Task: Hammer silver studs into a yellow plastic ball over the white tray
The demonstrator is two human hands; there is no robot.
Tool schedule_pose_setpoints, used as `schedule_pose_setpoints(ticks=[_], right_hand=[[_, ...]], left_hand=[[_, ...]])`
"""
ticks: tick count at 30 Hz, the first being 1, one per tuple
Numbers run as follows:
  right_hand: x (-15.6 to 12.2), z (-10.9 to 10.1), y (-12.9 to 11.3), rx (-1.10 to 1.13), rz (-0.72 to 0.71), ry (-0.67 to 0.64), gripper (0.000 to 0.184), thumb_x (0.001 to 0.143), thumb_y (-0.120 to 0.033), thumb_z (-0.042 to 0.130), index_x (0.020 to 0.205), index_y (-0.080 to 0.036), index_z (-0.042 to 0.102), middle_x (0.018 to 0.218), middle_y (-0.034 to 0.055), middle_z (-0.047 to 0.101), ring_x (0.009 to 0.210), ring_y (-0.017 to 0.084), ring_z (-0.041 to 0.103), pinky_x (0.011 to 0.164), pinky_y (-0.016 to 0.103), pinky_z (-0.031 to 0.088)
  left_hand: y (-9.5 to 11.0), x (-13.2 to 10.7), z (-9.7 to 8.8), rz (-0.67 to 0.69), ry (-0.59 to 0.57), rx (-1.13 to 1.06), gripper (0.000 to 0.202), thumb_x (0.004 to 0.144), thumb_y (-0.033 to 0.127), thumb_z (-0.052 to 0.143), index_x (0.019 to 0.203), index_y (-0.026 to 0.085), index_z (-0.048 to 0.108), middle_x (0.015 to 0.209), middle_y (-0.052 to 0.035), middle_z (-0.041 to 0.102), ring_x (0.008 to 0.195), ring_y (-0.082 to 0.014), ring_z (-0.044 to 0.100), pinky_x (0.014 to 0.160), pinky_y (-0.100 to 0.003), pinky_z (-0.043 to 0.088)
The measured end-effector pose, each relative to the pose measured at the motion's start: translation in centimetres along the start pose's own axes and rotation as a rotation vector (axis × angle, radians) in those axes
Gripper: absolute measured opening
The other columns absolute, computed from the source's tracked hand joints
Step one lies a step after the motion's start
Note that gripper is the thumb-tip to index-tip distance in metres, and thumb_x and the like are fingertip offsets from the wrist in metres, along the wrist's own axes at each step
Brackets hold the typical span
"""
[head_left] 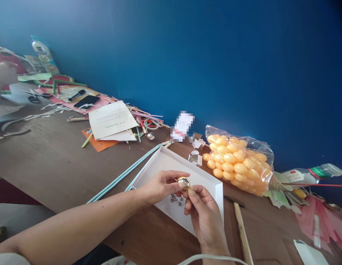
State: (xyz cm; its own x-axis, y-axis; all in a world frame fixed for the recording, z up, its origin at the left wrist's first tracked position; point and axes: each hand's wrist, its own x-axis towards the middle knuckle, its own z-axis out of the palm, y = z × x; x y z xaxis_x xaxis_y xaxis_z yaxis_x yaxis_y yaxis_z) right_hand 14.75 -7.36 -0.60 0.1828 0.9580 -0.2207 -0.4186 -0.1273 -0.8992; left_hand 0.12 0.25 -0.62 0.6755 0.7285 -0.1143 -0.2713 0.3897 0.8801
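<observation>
Above a shallow white box (171,154), my left hand (162,186) grips a shiny metal ball (183,183) between thumb and fingers. Its surface is silvery with a golden tint at the edge. My right hand (204,213) is closed in a pinch against the ball's lower right side. Whatever lies between those right fingertips is too small or hidden to make out. Several small dark metal beads (176,198) lie on the box floor below my hands. Another silvery ball (150,136) rests on the table beyond the box.
A clear bag of yellow-orange balls (239,162) leans by the blue wall, with a plastic bottle (311,173) at its right. Pale blue rods (127,171) lie left of the box, a wooden-handled tool (242,232) right. Papers (113,119), a phone (86,102) and another person's arm (4,79) are farther left.
</observation>
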Motion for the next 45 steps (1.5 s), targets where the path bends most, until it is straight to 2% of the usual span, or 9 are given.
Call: schedule_pose_setpoints(ticks=[9,15,20,28,35,38,40,42,45], right_hand=[[0.0,-0.3,0.2,-0.05,-0.015,-0.026,0.019,0.08,-0.032,0.073,0.079,-0.018,0.06,0.072,-0.0003,0.067,0.052,0.007,0.054,0.047,0.018,0.045],[-0.1,-0.3,0.1,-0.125,-0.037,-0.042,0.021,0.082,-0.034,0.071,0.08,-0.018,0.059,0.071,-0.0003,0.066,0.049,0.006,0.052,0.045,0.018,0.043],[0.1,-0.4,0.1,-0.173,-0.052,-0.058,0.022,0.084,-0.036,0.068,0.08,-0.018,0.056,0.07,-0.0013,0.065,0.045,0.004,0.048,0.041,0.015,0.036],[0.1,-0.1,0.1,-0.148,-0.035,-0.038,0.028,0.081,-0.039,0.07,0.08,-0.02,0.049,0.062,-0.0033,0.063,0.039,0.004,0.042,0.036,0.014,0.028],[0.6,-0.1,0.2,-0.163,-0.092,0.003,0.025,0.08,-0.038,0.071,0.084,-0.019,0.055,0.065,-0.0031,0.061,0.045,0.005,0.044,0.042,0.016,0.034],[-0.1,-0.3,-0.7,-0.214,-0.174,0.098,0.028,0.08,-0.042,0.07,0.094,-0.021,0.058,0.068,-0.0014,0.063,0.047,0.007,0.046,0.044,0.018,0.037],[-1.4,-0.8,-2.0,-0.296,-0.257,0.215,0.033,0.078,-0.046,0.07,0.098,-0.022,0.059,0.069,-0.0001,0.065,0.048,0.009,0.048,0.045,0.021,0.04],[-2.9,-1.9,-3.7,-0.476,-0.332,0.348,0.037,0.074,-0.05,0.071,0.097,-0.023,0.061,0.071,0.0026,0.067,0.051,0.014,0.053,0.052,0.026,0.046],[-4.9,-5.2,-5.6,-0.86,-0.288,0.497,0.041,0.07,-0.056,0.071,0.096,-0.024,0.065,0.089,0.0102,0.072,0.072,0.025,0.066,0.065,0.034,0.052]], left_hand=[[0.0,-0.1,0.1,-0.003,0.004,0.009,0.053,0.073,0.042,0.074,0.115,0.013,0.064,0.079,-0.006,0.067,0.073,-0.0164,0.062,0.072,-0.032,0.047],[0.1,-0.2,0.4,0.011,-0.006,0.004,0.054,0.071,0.043,0.075,0.113,0.011,0.063,0.073,-0.0046,0.066,0.07,-0.0152,0.06,0.068,-0.03,0.046],[0.1,-0.2,0.4,-0.008,0.015,0.016,0.055,0.07,0.045,0.076,0.11,0.01,0.064,0.074,-0.0047,0.066,0.068,-0.0146,0.06,0.068,-0.03,0.046],[0.1,-0.3,0.5,0.016,-0.029,0.031,0.053,0.073,0.046,0.073,0.111,0.011,0.063,0.072,-0.0041,0.066,0.066,-0.0135,0.06,0.065,-0.027,0.044],[0.2,-0.1,0.7,0.02,0.024,0.014,0.055,0.068,0.048,0.076,0.108,0.011,0.064,0.075,-0.0031,0.065,0.066,-0.0119,0.059,0.069,-0.028,0.047],[0.2,0.2,0.4,0.025,0.069,0.013,0.056,0.069,0.049,0.075,0.11,0.012,0.064,0.082,-0.0042,0.065,0.065,-0.0113,0.059,0.069,-0.029,0.048],[0.2,0.3,0.2,0.019,0.096,-0.002,0.057,0.07,0.049,0.074,0.112,0.013,0.064,0.086,-0.0052,0.064,0.069,-0.0132,0.061,0.072,-0.031,0.049],[0.3,0.3,0.1,0.01,0.115,-0.026,0.055,0.07,0.048,0.074,0.113,0.014,0.064,0.087,-0.0053,0.063,0.074,-0.0151,0.062,0.075,-0.033,0.05],[0.4,0.2,0.1,-0.008,0.128,-0.044,0.052,0.07,0.046,0.074,0.111,0.015,0.065,0.087,-0.0052,0.062,0.075,-0.0158,0.062,0.076,-0.034,0.05]])
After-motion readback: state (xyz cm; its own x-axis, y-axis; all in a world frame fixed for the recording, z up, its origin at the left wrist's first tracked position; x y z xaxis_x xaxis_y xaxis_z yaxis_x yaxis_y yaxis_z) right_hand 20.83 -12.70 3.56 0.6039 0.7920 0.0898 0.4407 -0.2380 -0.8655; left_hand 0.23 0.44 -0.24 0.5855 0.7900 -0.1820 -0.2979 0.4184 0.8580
